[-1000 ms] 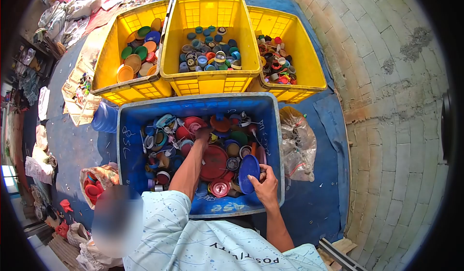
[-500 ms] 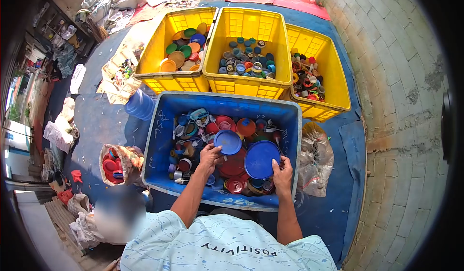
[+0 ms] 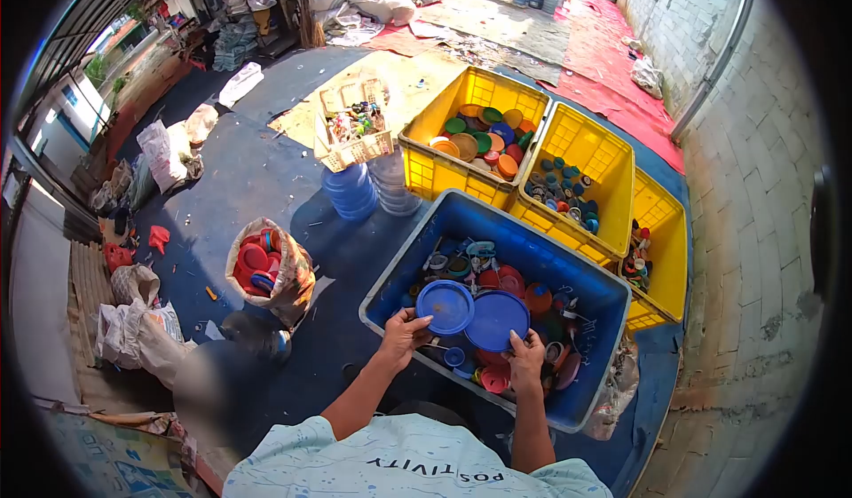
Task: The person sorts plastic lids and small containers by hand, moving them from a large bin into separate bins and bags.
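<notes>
Clearly, shirt (image 3: pixel 417 454) reads "POSITIVITY"; left hand (image 3: pixel 401 336) pinches paler blue lid (image 3: pixel 445 307), right hand (image 3: pixel 526 358) darker blue lid (image 3: pixel 497 320).

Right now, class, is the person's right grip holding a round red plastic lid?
No, the right grip holds a round, deep-blue plastic lid over the large rectangular blue plastic bin.
</notes>
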`<state>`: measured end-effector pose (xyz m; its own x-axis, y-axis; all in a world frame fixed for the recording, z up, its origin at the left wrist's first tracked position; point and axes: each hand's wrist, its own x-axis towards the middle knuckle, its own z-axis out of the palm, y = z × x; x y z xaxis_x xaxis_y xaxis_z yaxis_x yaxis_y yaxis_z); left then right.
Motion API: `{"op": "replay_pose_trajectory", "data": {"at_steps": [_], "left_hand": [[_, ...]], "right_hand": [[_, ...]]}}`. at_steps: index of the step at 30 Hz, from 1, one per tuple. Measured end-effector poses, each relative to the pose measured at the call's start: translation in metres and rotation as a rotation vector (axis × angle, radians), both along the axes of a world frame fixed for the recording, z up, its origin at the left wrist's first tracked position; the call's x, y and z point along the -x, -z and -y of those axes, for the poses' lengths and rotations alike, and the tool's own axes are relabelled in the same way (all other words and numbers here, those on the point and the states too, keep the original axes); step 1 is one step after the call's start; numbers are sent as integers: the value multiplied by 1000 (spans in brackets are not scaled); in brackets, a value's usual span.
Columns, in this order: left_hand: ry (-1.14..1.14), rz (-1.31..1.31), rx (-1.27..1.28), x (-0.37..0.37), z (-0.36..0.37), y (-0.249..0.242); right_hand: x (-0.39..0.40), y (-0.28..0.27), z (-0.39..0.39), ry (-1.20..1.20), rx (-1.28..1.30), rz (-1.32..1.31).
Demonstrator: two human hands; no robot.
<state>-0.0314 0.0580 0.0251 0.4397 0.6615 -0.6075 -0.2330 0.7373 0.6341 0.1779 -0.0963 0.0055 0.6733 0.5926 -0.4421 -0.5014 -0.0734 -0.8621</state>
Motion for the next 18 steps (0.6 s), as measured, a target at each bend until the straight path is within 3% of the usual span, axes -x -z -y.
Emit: {"op": "replay_pose_trajectory", "data": {"at_steps": [6,12,18], "left_hand": [[-210,45,-49,161,-59,-13],[-385,22,-45,322,-116,6],[-493,20,-10,376,-170,17]], "right_hand": [[132,-17,-102,-98,-71,74],[273,-30,-198,-159,-73,-153],[328,-18,-253,-281,-26,-370]]}}
